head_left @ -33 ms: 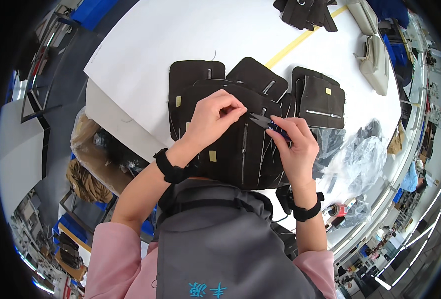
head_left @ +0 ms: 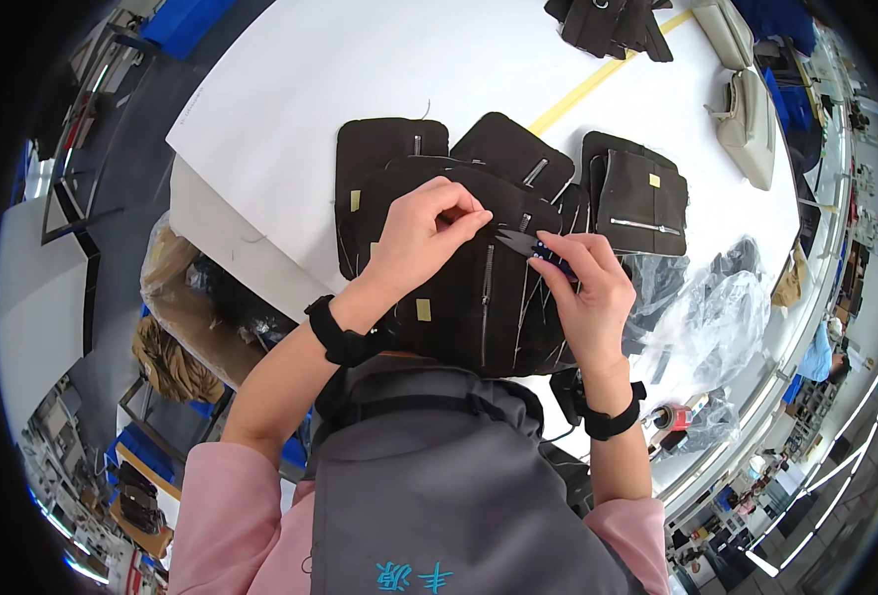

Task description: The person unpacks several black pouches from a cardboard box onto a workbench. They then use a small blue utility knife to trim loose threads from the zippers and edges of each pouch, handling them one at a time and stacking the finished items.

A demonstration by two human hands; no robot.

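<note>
My right hand [head_left: 595, 288] holds small thread snips [head_left: 520, 243] with dark blades, their tips pointing left over a zippered dark brown fabric panel [head_left: 449, 283]. Just left of those tips, my left hand [head_left: 427, 233] is pinched, thumb against forefinger; whatever lies between them is too fine to make out. Down the middle of the panel runs a metal zipper [head_left: 487, 297], with a small yellow tag [head_left: 423, 310] to its left. Loose pale threads [head_left: 526, 302] hang along the right side. More dark pieces [head_left: 513, 157] with zippers lie fanned out under and beyond it.
Right of the pile lies a stack of dark zippered pieces [head_left: 645, 198]. Clear plastic bags [head_left: 712, 317] sit at the right edge of the white table [head_left: 290, 89]. Beige pouches [head_left: 747, 129] and dark strips [head_left: 613, 25] lie at the far right. A plastic-lined bin [head_left: 186, 307] stands left.
</note>
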